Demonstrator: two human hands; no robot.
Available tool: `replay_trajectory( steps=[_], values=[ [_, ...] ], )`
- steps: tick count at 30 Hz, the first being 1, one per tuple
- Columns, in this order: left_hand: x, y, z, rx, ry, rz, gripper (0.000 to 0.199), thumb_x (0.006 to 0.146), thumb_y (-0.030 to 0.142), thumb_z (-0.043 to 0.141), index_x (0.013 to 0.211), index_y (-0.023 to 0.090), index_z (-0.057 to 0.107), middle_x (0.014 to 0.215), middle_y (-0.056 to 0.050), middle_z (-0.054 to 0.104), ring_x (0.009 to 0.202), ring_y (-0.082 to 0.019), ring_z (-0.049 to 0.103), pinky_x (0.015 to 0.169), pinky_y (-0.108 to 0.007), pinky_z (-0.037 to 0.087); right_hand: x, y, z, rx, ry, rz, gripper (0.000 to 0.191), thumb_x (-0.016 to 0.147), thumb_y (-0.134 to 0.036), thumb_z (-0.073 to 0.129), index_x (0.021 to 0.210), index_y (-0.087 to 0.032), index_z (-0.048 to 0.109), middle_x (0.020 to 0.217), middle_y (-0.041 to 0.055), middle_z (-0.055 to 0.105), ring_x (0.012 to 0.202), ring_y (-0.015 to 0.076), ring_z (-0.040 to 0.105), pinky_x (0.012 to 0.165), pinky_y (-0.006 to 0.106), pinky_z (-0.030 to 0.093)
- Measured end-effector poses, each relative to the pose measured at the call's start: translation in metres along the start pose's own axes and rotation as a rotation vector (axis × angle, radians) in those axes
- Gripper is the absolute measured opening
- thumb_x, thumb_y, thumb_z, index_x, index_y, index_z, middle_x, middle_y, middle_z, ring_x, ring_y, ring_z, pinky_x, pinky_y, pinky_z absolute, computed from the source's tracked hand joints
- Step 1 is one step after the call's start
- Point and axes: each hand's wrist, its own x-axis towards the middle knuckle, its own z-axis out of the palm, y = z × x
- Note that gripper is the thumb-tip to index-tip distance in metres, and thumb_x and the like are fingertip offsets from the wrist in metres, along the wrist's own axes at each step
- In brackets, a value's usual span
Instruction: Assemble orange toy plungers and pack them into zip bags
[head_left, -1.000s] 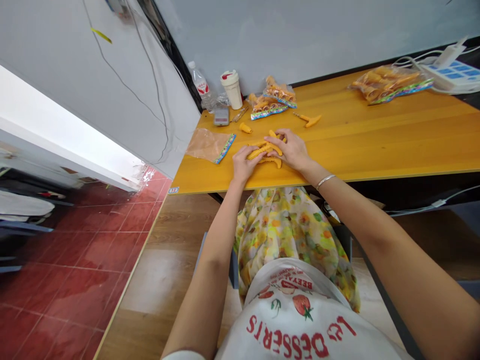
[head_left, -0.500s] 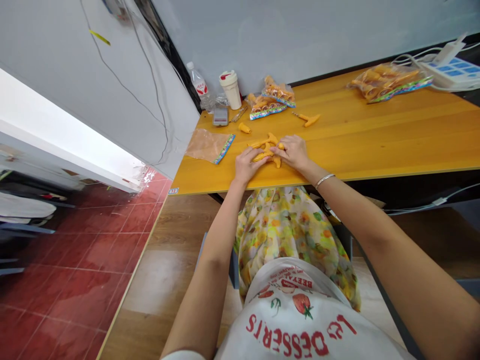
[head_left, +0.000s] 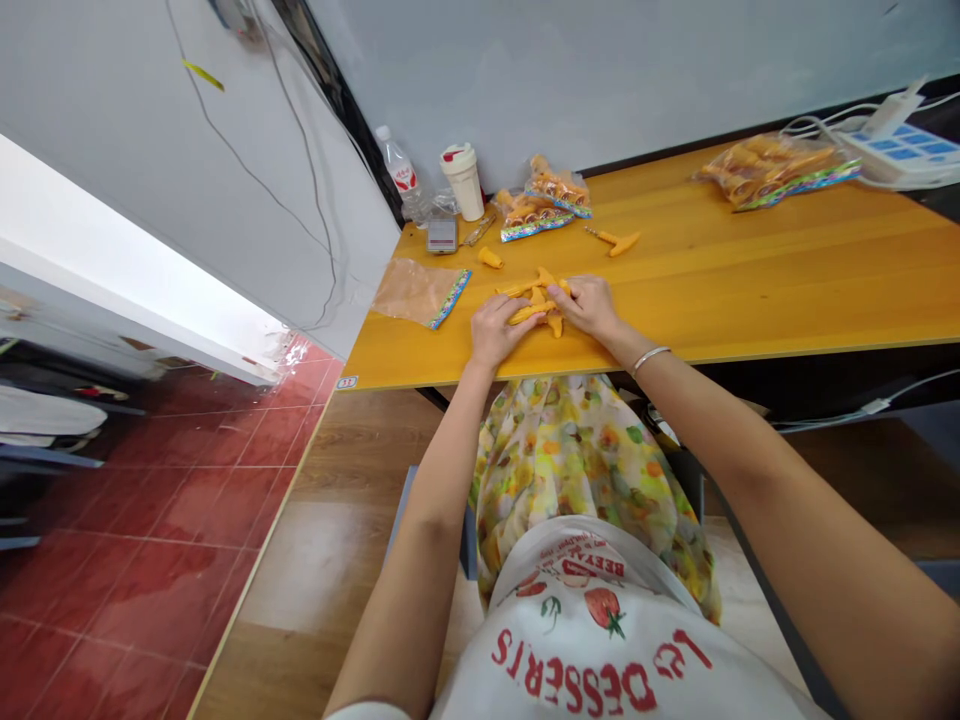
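Note:
My left hand (head_left: 496, 328) is closed at the table's near part, its thumb and fingers on a long yellow plastic piece (head_left: 529, 312). My right hand (head_left: 591, 304) pinches the right side of the same cluster, its thumb toward the left hand. More yellow pieces with T-shaped ends (head_left: 546, 276) lie just beyond and under the fingers, so where one piece stops and another starts is partly hidden. Past the hands rest a short yellow cap-like piece (head_left: 490, 258) and a yellow T-handled tool (head_left: 619, 242) with a thin metal tip.
A flat clear bag (head_left: 414, 290) lies left of the hands. Filled bags of yellow pieces (head_left: 529, 212) stand at the back, another bag (head_left: 776, 165) at the right. A bottle (head_left: 400, 170), a lidded cup (head_left: 463, 182), a small grey box (head_left: 442, 236) and a power strip (head_left: 911, 150) line the wall.
The right thumb and fingers have shifted slightly around the yellow piece. Both hands stay at nearly the same spot on the table.

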Motion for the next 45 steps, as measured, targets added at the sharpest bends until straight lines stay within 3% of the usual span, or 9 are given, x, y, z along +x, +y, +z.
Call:
replay_trajectory(
  steps=[4, 7, 12, 17, 28, 34, 38, 42, 45],
  values=[
    [0.001, -0.003, -0.005, 0.046, 0.063, -0.057, 0.043, 0.083, 0.065, 0.068, 0.086, 0.023, 0.078, 0.088, -0.007, 0.066, 0.092, -0.024, 0.059, 0.089, -0.041, 0.047, 0.005, 0.009, -0.004, 0.056, 0.143, 0.097, 0.084, 0.097, -0.076, 0.006, 0.072, -0.021, 0.064, 0.068, 0.0069, 0.062, 0.070, 0.0209, 0.061, 0.069, 0.034, 0.044],
    [-0.001, -0.001, -0.009, 0.036, -0.032, -0.030, 0.037, 0.076, 0.061, 0.078, 0.082, 0.025, 0.080, 0.109, -0.010, 0.067, 0.109, -0.028, 0.055, 0.099, -0.047, 0.042, 0.011, 0.018, -0.009, -0.046, 0.216, 0.104, 0.075, 0.102, -0.066, 0.009, 0.100, -0.021, 0.070, 0.089, 0.0112, 0.068, 0.090, 0.0259, 0.063, 0.083, 0.039, 0.048],
    [-0.003, 0.004, -0.009, 0.005, -0.219, 0.011, 0.029, 0.073, 0.056, 0.082, 0.083, 0.028, 0.082, 0.132, -0.008, 0.064, 0.133, -0.035, 0.044, 0.107, -0.056, 0.035, 0.019, 0.047, -0.029, -0.317, 0.067, 0.112, 0.050, 0.103, -0.047, 0.032, 0.128, -0.017, 0.064, 0.129, 0.0203, 0.062, 0.126, 0.0386, 0.048, 0.103, 0.059, 0.038],
    [-0.002, -0.002, -0.004, 0.032, -0.242, -0.020, 0.028, 0.074, 0.053, 0.083, 0.087, 0.028, 0.082, 0.138, -0.009, 0.063, 0.141, -0.038, 0.039, 0.110, -0.060, 0.032, 0.022, 0.085, -0.042, -0.454, -0.007, 0.223, 0.050, 0.101, -0.041, 0.039, 0.142, -0.019, 0.057, 0.154, 0.0195, 0.045, 0.141, 0.0423, 0.034, 0.108, 0.067, 0.029],
    [0.043, -0.034, 0.016, 0.083, -0.475, -0.079, 0.031, 0.089, 0.049, 0.070, 0.109, 0.028, 0.077, 0.130, -0.009, 0.069, 0.132, -0.030, 0.053, 0.116, -0.053, 0.029, 0.030, 0.104, -0.038, -0.496, -0.123, 0.270, 0.048, 0.100, -0.047, 0.042, 0.129, -0.019, 0.067, 0.135, 0.0194, 0.057, 0.129, 0.0386, 0.042, 0.104, 0.059, 0.033],
    [0.093, -0.095, 0.026, -0.073, -0.200, -0.242, 0.038, 0.103, 0.038, 0.041, 0.114, 0.024, 0.074, 0.127, -0.009, 0.069, 0.128, -0.022, 0.057, 0.117, -0.041, 0.037, 0.028, 0.104, -0.041, -0.498, -0.176, 0.225, 0.046, 0.103, -0.046, 0.039, 0.125, -0.017, 0.067, 0.123, 0.0189, 0.061, 0.124, 0.0369, 0.045, 0.104, 0.057, 0.033],
    [0.126, -0.129, 0.033, -0.052, -0.343, -0.390, 0.040, 0.091, 0.017, 0.048, 0.123, 0.020, 0.071, 0.131, -0.008, 0.069, 0.132, -0.024, 0.056, 0.119, -0.041, 0.037, 0.026, 0.099, -0.039, -0.440, -0.154, 0.251, 0.048, 0.103, -0.047, 0.037, 0.127, -0.014, 0.063, 0.120, 0.0218, 0.059, 0.114, 0.0353, 0.053, 0.097, 0.052, 0.041],
    [0.131, -0.133, 0.028, 0.065, -0.604, -0.564, 0.057, 0.078, 0.007, 0.055, 0.132, 0.017, 0.066, 0.128, -0.011, 0.071, 0.117, -0.027, 0.065, 0.107, -0.042, 0.050, 0.028, 0.098, -0.035, -0.266, -0.040, 0.310, 0.049, 0.105, -0.048, 0.029, 0.128, -0.015, 0.058, 0.115, 0.0186, 0.059, 0.107, 0.0308, 0.058, 0.095, 0.049, 0.046],
    [0.122, -0.131, 0.015, 0.142, -0.665, -0.589, 0.053, 0.073, 0.005, 0.059, 0.124, 0.014, 0.069, 0.123, -0.013, 0.072, 0.111, -0.029, 0.067, 0.104, -0.044, 0.051, 0.033, 0.099, -0.030, -0.037, 0.136, 0.307, 0.057, 0.105, -0.058, 0.019, 0.121, -0.018, 0.056, 0.110, 0.0148, 0.060, 0.107, 0.0278, 0.060, 0.098, 0.048, 0.048]
  ],
)
